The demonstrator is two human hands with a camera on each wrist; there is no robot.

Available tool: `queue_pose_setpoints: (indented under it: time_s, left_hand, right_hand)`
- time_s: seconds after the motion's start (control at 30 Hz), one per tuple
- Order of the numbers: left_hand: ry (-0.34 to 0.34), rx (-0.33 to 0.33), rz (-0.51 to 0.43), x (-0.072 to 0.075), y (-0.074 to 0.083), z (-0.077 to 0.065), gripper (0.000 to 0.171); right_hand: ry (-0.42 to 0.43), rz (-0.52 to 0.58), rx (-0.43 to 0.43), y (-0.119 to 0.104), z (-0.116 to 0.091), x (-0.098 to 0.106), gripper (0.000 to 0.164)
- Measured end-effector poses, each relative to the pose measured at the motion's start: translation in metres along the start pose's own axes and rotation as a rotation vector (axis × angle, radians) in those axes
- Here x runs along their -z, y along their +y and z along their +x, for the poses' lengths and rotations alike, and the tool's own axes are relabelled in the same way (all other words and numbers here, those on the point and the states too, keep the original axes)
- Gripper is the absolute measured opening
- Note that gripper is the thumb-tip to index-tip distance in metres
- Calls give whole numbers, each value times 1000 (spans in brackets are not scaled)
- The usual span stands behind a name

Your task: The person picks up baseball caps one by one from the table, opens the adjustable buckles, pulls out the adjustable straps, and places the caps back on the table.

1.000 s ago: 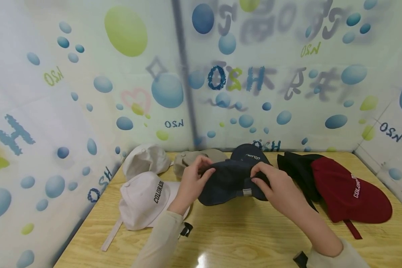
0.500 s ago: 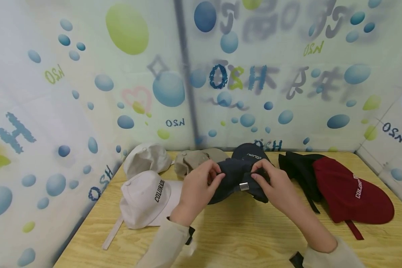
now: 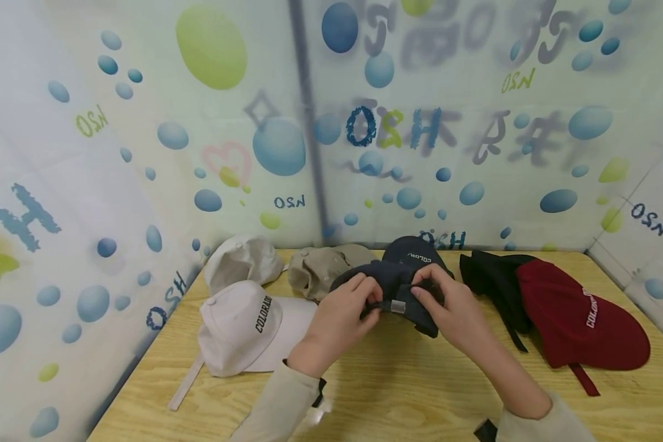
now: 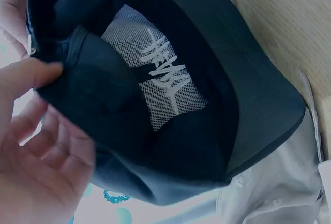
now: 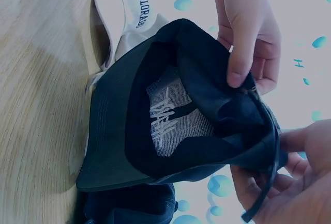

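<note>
Both hands hold a navy baseball cap above the table, its back opening toward me. My left hand pinches the back edge beside the small metal buckle, thumb on the inside. On the other side, my right hand pinches the edge by the strap. The loose strap end hangs by the right fingers in the right wrist view. Inside the crown, a pale mesh patch with white stitching shows in the left wrist view.
A white COLORADO cap, an off-white cap and a khaki cap lie left. Another navy cap is behind. A black cap and a dark red cap lie right on the wooden table.
My left hand has moved right along the cap's back edge, closer to the buckle. The cap has turned and bunched, and the buckle has shifted slightly left. My right hand stays nearly in place.
</note>
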State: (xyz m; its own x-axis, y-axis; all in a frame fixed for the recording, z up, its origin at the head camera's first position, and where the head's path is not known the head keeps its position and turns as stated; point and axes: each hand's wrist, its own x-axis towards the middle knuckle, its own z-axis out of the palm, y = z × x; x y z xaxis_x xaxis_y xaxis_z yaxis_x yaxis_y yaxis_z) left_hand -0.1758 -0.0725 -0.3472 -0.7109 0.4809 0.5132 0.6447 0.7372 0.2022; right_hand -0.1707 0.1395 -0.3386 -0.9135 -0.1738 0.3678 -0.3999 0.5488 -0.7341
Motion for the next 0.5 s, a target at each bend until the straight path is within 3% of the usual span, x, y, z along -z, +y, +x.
queue_pose_setpoints:
  time_s: [0.3,0.5]
  left_hand:
    - [138,59,-74,0,-1,2,26]
    - [211,68,-104,0,2,4,27]
  right_hand:
    - [-65,20,-24,0,-3,-3,33]
    - [-94,65,-19,-3,-5,-12,35]
